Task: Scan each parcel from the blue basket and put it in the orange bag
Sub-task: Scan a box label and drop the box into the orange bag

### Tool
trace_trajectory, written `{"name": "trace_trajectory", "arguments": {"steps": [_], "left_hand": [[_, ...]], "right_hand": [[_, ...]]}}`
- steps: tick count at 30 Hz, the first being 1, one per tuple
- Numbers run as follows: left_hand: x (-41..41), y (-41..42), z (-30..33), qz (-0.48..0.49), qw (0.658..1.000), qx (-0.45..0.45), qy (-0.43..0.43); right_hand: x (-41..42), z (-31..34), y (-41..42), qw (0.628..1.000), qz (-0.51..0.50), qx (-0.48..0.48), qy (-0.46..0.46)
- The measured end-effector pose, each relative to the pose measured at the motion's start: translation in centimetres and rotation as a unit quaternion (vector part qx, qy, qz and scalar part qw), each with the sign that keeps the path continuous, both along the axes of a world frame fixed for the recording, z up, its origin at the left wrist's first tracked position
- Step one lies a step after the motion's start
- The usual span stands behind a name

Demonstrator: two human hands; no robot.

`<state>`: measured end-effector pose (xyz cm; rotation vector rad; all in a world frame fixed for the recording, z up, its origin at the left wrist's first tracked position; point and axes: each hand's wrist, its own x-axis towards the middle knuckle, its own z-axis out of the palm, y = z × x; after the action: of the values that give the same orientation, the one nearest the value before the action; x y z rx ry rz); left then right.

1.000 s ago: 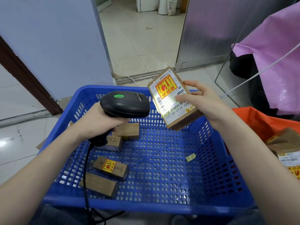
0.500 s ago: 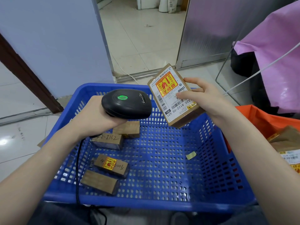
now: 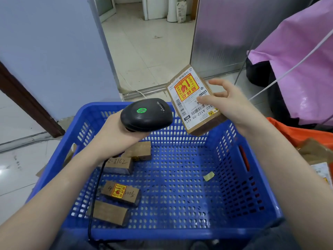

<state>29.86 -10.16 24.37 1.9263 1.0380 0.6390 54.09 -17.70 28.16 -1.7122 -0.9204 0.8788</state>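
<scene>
Cardboard parcel [image 3: 195,100] — right hand [image 3: 232,105] pinching it, left hand [image 3: 115,136] gripping barcode scanner [image 3: 146,114]; barcode wants squaring to the beam.

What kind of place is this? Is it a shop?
Probably a parcel sorting room, not a shop. A left hand holds a barcode scanner beside a labelled parcel, more parcels lie in a blue basket, and an orange bag holds others.

Four parcels [image 3: 120,193] lie in one blue basket [image 3: 239,230]; a fifth parcel [image 3: 193,100] is held; one scanner [image 3: 146,115]; one orange bag [image 3: 297,130].
</scene>
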Motion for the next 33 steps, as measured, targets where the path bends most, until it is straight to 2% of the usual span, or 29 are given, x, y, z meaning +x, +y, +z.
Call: {"name": "trace_trajectory", "arguments": {"steps": [9,13,15,18,23,26,30,33], "left_hand": [[5.7,-2.8,-1.3,-0.075,0.996,-0.039,-0.018],[9.3,-4.6,-2.8,-0.088,0.995,-0.054,-0.014],[11.2,-5.6,-3.4,-0.099,0.993,-0.058,-0.004],[13.9,-6.8,-4.3,-0.123,0.991,-0.048,0.001],[16.4,-7.4,-5.3,-0.149,0.988,-0.046,0.011],[17.3,-7.5,-6.1,-0.156,0.986,-0.051,0.003],[17.5,-7.4,-7.2,-0.165,0.984,-0.061,0.011],[17.0,-7.4,-7.4,-0.166,0.984,-0.062,0.025]], "right_hand": [[8.1,1.1,-5.9,0.989,-0.121,0.057,-0.058],[12.1,-0.4,-9.6,0.984,-0.164,0.021,-0.068],[13.8,-1.9,-11.4,0.979,-0.176,-0.014,-0.106],[16.1,-4.6,-13.7,0.963,-0.164,-0.1,-0.19],[17.9,-9.6,-16.6,0.961,-0.137,-0.219,-0.095],[18.0,-11.8,-17.4,0.96,-0.107,-0.249,-0.07],[17.5,-13.0,-17.8,0.948,-0.024,-0.3,-0.099],[17.6,-13.1,-17.6,0.945,-0.007,-0.302,-0.121]]}}
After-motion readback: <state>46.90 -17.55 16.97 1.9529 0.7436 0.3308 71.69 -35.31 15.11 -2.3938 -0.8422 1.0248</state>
